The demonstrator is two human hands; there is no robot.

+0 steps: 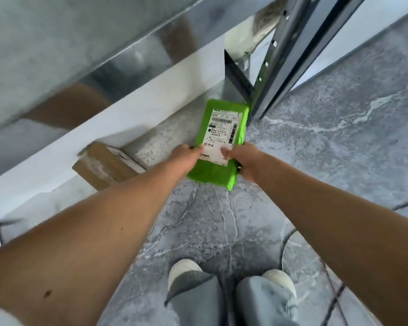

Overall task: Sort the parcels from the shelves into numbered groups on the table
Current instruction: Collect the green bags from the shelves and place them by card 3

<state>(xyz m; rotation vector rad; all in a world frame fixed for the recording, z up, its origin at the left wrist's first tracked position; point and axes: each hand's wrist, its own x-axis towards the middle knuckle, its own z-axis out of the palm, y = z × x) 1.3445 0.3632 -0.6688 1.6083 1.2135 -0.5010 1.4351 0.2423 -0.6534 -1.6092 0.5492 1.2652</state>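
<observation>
A bright green parcel [224, 118] with a white shipping label is held out in front of me, above the grey floor. My left hand [186, 156] grips its near left edge, thumb on the label. My right hand [239, 158] grips its near right edge, thumb also on the label. The parcel's far end sits close to the foot of the shelf post [271, 67]. A brown cardboard box [106, 165] lies on the lowest shelf level to the left of my left hand.
Metal shelving [57, 55] fills the upper left, with blurred brown boxes [66, 107] on a higher level. The grey marbled floor [327, 149] spreads to the right. My legs and pale shoes [184, 269] stand at the bottom.
</observation>
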